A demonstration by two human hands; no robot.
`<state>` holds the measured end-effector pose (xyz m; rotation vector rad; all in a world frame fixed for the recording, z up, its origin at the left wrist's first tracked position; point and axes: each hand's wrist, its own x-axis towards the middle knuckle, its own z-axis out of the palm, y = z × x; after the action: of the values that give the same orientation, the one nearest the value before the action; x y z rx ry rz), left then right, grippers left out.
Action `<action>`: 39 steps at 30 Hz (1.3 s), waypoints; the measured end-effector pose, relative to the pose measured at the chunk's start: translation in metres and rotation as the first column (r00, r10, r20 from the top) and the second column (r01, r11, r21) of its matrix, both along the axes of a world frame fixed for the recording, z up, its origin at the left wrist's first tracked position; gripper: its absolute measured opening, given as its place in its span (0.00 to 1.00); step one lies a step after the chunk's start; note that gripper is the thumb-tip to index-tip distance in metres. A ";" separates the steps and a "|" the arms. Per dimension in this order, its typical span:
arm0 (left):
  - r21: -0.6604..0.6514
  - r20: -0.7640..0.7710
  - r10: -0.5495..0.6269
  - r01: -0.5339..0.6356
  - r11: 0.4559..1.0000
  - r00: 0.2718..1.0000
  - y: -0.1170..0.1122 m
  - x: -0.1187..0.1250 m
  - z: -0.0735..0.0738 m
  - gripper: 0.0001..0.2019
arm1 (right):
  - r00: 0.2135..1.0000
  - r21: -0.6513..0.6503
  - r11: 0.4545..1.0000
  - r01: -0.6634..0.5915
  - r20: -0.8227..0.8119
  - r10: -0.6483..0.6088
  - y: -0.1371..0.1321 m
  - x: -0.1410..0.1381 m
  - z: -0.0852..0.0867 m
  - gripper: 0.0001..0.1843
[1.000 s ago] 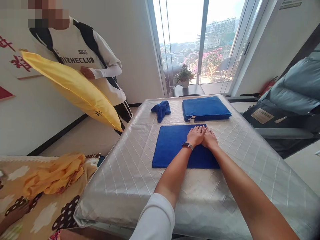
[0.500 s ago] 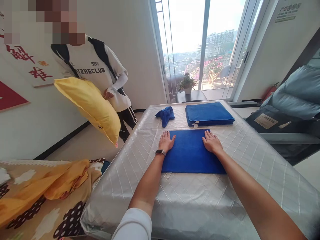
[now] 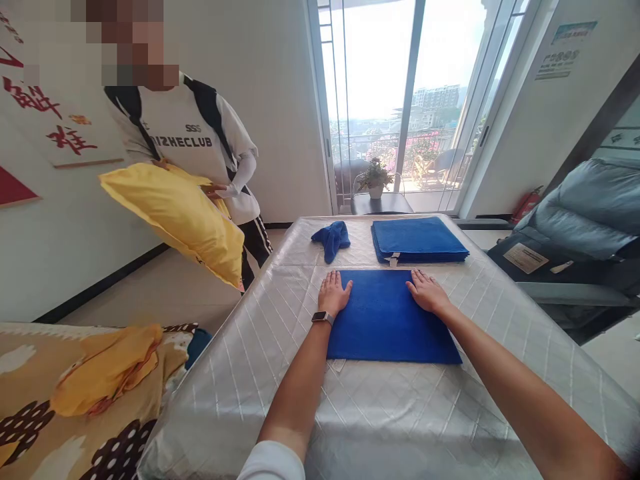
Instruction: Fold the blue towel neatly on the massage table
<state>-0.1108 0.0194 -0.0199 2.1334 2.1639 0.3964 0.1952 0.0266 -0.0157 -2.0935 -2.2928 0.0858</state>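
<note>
A folded blue towel lies flat on the silver quilted table cover, straight in front of me. My left hand rests open on its left edge near the far corner, fingers stretched forward and thumb out over the cloth. On the far right corner lies my right hand, also open with its fingers extended. A small white tag sticks out from under the near left edge. Beyond the towel, to the right, is a stack of folded blue towels. A crumpled blue cloth sits beyond my left hand.
At the left a person stands holding a yellow pillow. An orange cloth lies on a patterned bedspread at lower left. A grey padded chair flanks the table's right side. A potted plant stands by the window.
My view has tilted up slightly, so the table sits lower. Both hands stay at the towel's far corners. The person's yellow pillow has tipped flatter.
</note>
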 end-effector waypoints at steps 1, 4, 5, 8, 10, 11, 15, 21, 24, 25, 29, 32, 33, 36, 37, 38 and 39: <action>0.000 0.001 -0.001 0.001 1.000 1.000 0.001 0.000 -0.001 0.38 | 1.000 -0.003 1.000 0.003 -0.018 -0.003 0.003 0.002 -0.002 0.38; 0.002 -0.001 -0.005 0.005 1.000 1.000 0.004 -0.002 -0.006 0.38 | 0.998 0.012 1.000 0.003 -0.055 -0.003 0.011 0.007 -0.009 0.37; 0.001 -0.004 -0.005 0.005 1.000 1.000 0.005 -0.002 -0.007 0.38 | 0.998 0.021 1.000 0.007 -0.058 -0.005 0.012 0.008 -0.011 0.37; -0.005 -0.018 -0.004 0.004 1.000 1.000 0.006 -0.002 -0.008 0.37 | 0.998 0.027 1.000 0.014 -0.058 -0.013 0.012 0.008 -0.013 0.37; -0.011 -0.036 0.005 -0.006 1.000 0.999 0.004 -0.002 -0.006 0.36 | 0.998 0.019 1.000 0.012 -0.060 -0.011 0.010 0.006 -0.012 0.37; 0.000 -0.052 0.020 -0.020 1.000 0.998 0.002 -0.002 -0.003 0.35 | 0.998 0.018 1.000 0.009 -0.063 -0.008 0.009 0.005 -0.011 0.37; 0.162 -0.122 0.096 -0.075 0.984 0.988 -0.010 0.001 0.011 0.31 | 0.994 0.047 0.999 0.014 -0.109 -0.009 0.003 0.003 -0.008 0.37; 0.109 -0.097 -0.250 0.260 0.959 0.963 -0.030 0.070 0.021 0.27 | 0.981 0.060 0.998 0.012 -0.192 0.000 0.001 0.001 -0.008 0.36; 0.099 -0.107 -0.469 0.479 0.872 0.877 -0.027 0.134 0.015 0.28 | 0.982 0.078 0.997 -0.006 -0.187 0.020 0.000 0.003 -0.009 0.35; 0.107 -0.092 -0.505 0.513 0.852 0.858 -0.022 0.154 0.013 0.29 | 0.984 0.083 0.996 -0.021 -0.177 0.036 -0.001 0.005 -0.010 0.35; 0.082 0.037 -0.483 0.479 0.874 0.875 0.007 0.209 0.007 0.30 | 0.986 0.077 0.995 -0.070 -0.144 0.081 -0.003 0.011 -0.012 0.36; 0.043 0.058 -0.457 0.455 0.889 0.888 0.019 0.212 0.003 0.29 | 0.987 0.086 0.995 -0.059 -0.146 0.071 -0.003 0.010 -0.012 0.37; 0.038 0.041 -0.458 0.457 0.889 0.888 0.020 0.206 0.002 0.28 | 0.986 0.096 0.994 -0.052 -0.152 0.067 -0.003 0.009 -0.012 0.36; 0.031 -0.028 -0.389 0.390 0.920 0.921 0.019 0.172 -0.001 0.30 | 0.984 0.101 0.995 -0.024 -0.174 0.042 0.000 0.005 -0.011 0.34; 0.025 -0.045 -0.339 0.340 0.940 0.940 0.019 0.155 -0.001 0.30 | 0.983 0.092 0.996 -0.016 -0.178 0.033 0.001 0.004 -0.011 0.35; 0.016 -0.058 -0.280 0.281 0.960 0.958 0.019 0.137 -0.001 0.31 | 0.983 0.080 0.997 -0.010 -0.180 0.025 0.002 0.004 -0.011 0.35; 0.004 -0.070 -0.221 0.222 0.975 0.973 0.018 0.117 0.000 0.32 | 0.984 0.070 0.998 -0.006 -0.179 0.018 0.003 0.003 -0.011 0.36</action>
<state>0.0065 0.0379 -0.0195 2.3953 1.9297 0.3222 0.1985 0.0296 -0.0270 -1.9520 -2.1725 0.1843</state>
